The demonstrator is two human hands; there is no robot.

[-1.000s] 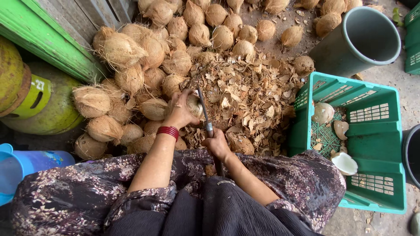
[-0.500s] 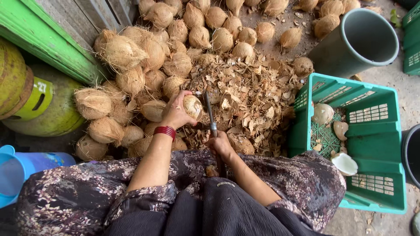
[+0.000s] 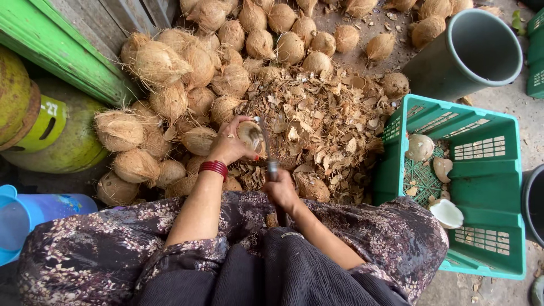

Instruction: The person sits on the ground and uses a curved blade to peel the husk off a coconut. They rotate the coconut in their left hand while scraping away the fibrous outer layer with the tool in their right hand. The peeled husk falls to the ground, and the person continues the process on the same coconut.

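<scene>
My left hand [image 3: 228,144], with red bangles at the wrist, grips a partly husked coconut [image 3: 250,135] above the pile of husk chips [image 3: 317,124]. My right hand [image 3: 281,191] holds the handle of a long knife [image 3: 266,148]; its blade lies against the right side of that coconut. A heap of brown, fibrous coconuts [image 3: 187,73] lies to the left and beyond. I sit with a dark patterned skirt over my knees.
A green plastic crate [image 3: 487,238] at the right holds a few peeled white coconut pieces [image 3: 420,147]. A grey bucket [image 3: 470,54] stands behind it. A green board [image 3: 56,45], a yellow-green gas cylinder [image 3: 34,124] and a blue container [image 3: 28,218] are at the left.
My left hand has lifted and turned the coconut slightly, and the knife blade has shifted to its right side. My right hand stays low near my lap.
</scene>
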